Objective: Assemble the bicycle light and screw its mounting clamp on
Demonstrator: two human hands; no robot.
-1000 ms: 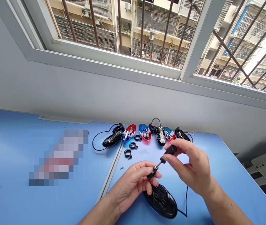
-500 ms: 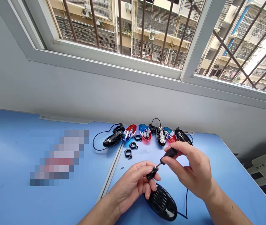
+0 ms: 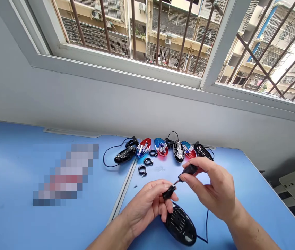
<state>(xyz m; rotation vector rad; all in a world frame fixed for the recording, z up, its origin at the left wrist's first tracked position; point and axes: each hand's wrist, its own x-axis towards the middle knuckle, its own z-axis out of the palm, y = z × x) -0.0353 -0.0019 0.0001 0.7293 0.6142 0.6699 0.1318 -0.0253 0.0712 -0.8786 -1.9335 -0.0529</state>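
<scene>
Between the thumb and fingers of my left hand [image 3: 152,201] is a small black plastic part [image 3: 168,192], tilted up to the right. My right hand [image 3: 215,187] grips a short screwdriver [image 3: 189,170] by its black handle. The screwdriver's shaft slants down to the left, and its tip meets the upper end of the black part; the exact contact is too small to make out. Just below my left fingers lies a black oval shell [image 3: 180,225] with slots in its face, and a black cable runs from its right end. My left fingers overlap the shell's upper edge.
Black clamp rings [image 3: 142,170] and a tiny screw [image 3: 135,186] lie left of my hands. Along the wall are red-and-blue oval shells [image 3: 161,147] with batteries and black oval housings [image 3: 178,151] with cables. A seam [image 3: 122,198] crosses the blue table. A blurred patch [image 3: 66,173] covers something at left.
Both hands keep nearly the same pose, with the screwdriver still at the black part. The slotted black shell has shifted very slightly under my left fingers.
</scene>
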